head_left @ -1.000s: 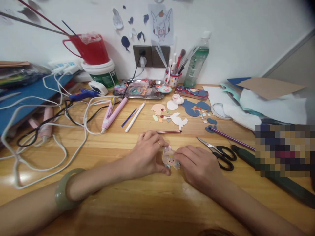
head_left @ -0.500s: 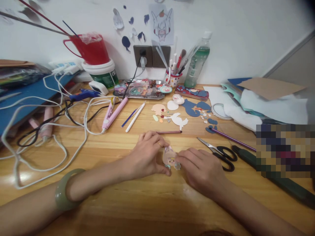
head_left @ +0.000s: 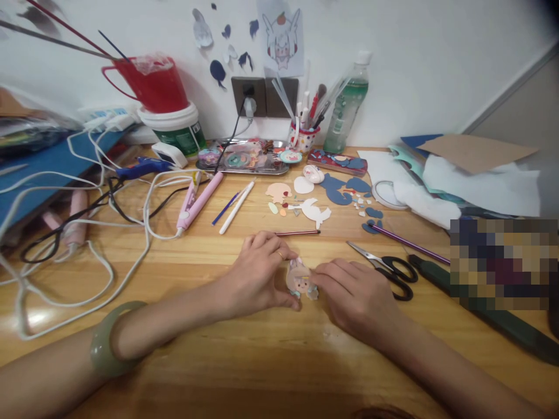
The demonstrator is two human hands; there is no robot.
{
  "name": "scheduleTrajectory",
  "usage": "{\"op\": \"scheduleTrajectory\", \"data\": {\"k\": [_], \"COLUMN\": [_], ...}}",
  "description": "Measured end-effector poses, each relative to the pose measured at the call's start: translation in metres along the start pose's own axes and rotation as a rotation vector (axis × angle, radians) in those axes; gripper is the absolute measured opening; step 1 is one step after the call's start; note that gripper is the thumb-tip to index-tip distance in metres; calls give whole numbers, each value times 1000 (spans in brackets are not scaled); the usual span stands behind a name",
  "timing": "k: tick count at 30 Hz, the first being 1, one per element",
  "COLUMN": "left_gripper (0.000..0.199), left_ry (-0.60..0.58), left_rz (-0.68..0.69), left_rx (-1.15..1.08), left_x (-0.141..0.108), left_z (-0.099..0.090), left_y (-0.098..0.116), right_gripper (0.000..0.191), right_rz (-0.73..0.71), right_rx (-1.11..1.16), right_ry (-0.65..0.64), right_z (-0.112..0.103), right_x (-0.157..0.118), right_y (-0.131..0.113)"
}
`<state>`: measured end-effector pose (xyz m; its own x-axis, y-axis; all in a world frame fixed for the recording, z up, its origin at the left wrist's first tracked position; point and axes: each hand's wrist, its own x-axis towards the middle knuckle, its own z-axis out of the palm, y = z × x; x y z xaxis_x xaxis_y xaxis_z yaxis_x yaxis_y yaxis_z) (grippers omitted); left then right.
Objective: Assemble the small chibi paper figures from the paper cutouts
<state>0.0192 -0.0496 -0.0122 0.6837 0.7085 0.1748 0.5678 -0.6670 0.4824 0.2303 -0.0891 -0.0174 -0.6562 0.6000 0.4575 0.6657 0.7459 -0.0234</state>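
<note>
COLOURS AND PATTERNS

From where I stand, the small, flat, beige paper figure (head_left: 301, 284) carries a yellow mark and pale-blue lower edges. The smooth ring-shaped bangle (head_left: 99, 348) is pale green. The pointed metal scissors (head_left: 381, 264) pair silver blades with black looped handles. The handled plastic jug (head_left: 159, 87) is red. The round white pen cup (head_left: 308, 141) is spotted with red.

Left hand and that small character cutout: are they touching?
Touching. The head view shows the left hand holding the small character cutout by its edges, a fingertip at the eared top and the thumb at the bottom.
</note>
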Motion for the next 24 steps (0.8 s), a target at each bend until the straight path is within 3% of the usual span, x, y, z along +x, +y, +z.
{"op": "scheduleTrajectory", "data": {"k": [24], "left_gripper": [67], "left_ry": [-6], "left_rz": [-10], "left_rx": [14], "left_x": [-1], "left_z": [1], "left_y": [-1], "right_gripper": [21], "right_rz": [32], "right_rx": [2], "right_ry": [-18], "right_z": [2], "right_x": [1], "right_y": [2]}}
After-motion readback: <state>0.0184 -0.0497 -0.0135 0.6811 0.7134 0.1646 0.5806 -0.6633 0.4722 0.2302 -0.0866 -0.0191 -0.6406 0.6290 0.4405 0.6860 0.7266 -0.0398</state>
